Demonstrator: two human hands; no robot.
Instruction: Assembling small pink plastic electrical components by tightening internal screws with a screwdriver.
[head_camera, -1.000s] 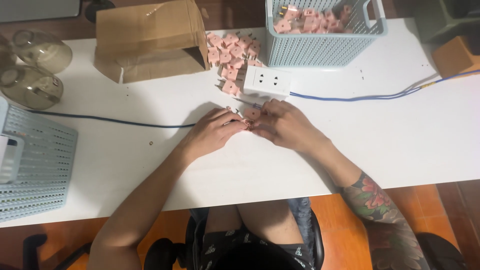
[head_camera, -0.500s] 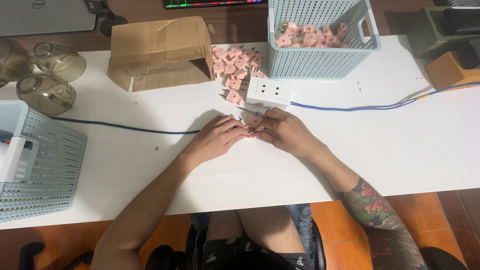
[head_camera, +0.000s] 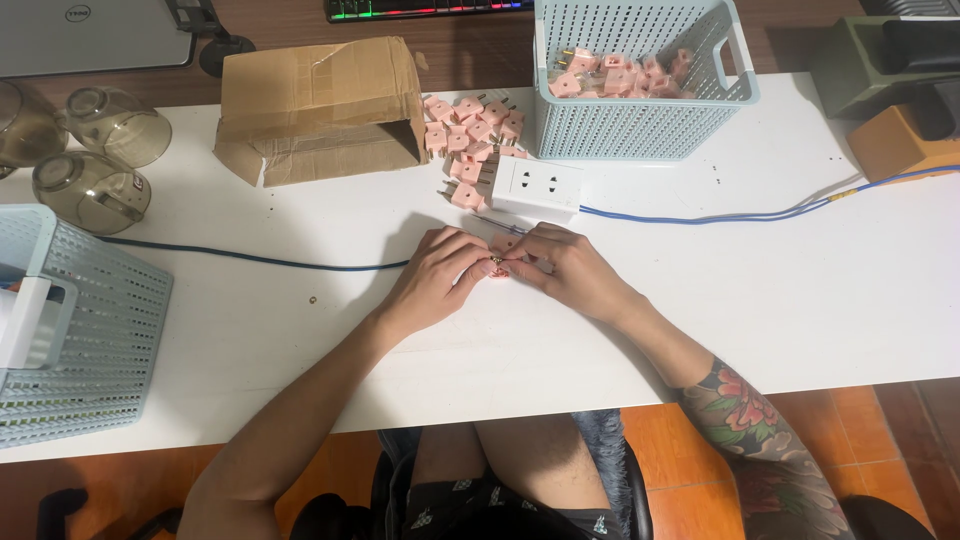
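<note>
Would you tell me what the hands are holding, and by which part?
Both hands, left hand and right hand, pinch one small pink plug adapter between their fingertips; which part they grip is hidden.

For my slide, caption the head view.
Both hands, left and right, pinch a small pink plug on a white table.

Bright, even light falls from overhead on the white tabletop (head_camera: 700, 300), which shows only soft, short shadows under the forearms. No harsh glare. Focus is sharp at the centre; the far corners look darker and slightly bent.
</note>
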